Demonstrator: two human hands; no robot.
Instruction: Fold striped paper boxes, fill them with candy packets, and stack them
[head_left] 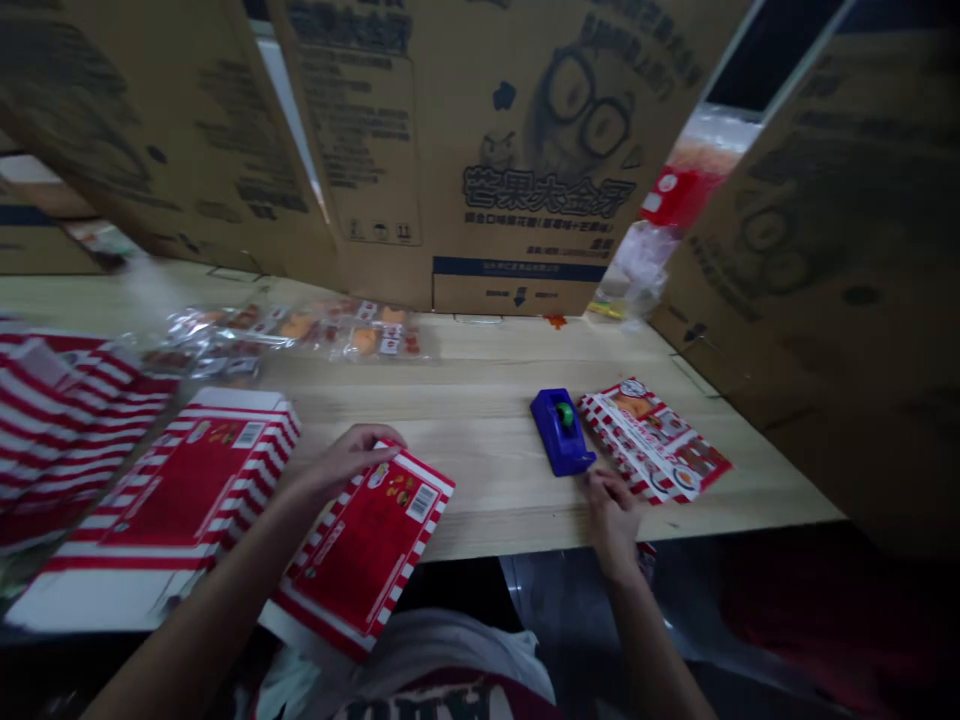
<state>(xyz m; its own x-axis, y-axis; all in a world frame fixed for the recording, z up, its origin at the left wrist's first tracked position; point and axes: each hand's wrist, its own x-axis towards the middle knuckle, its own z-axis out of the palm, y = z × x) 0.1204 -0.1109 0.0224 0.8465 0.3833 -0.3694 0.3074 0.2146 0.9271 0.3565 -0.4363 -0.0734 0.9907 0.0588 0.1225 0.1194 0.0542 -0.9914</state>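
Note:
My left hand (361, 458) grips the upper left edge of a flat-faced red box (367, 545) with striped white borders and a barcode. The box is tilted and reaches over the table's front edge. At the cutter end of a blue tape dispenser (559, 435) with a green core, my right hand (613, 510) has its fingers pinched together. Whatever lies between those fingertips, perhaps tape, is too small to make out. Just right of the dispenser lies a printed red-and-white package (652, 440).
Flattened striped boxes (187, 490) are stacked at the left, beside more striped packaging (67, 420). Clear snack packets (300, 330) lie along the back. Tall cardboard cartons (480, 150) wall the rear and right. A plastic bag (637, 260) shows in the gap between cartons.

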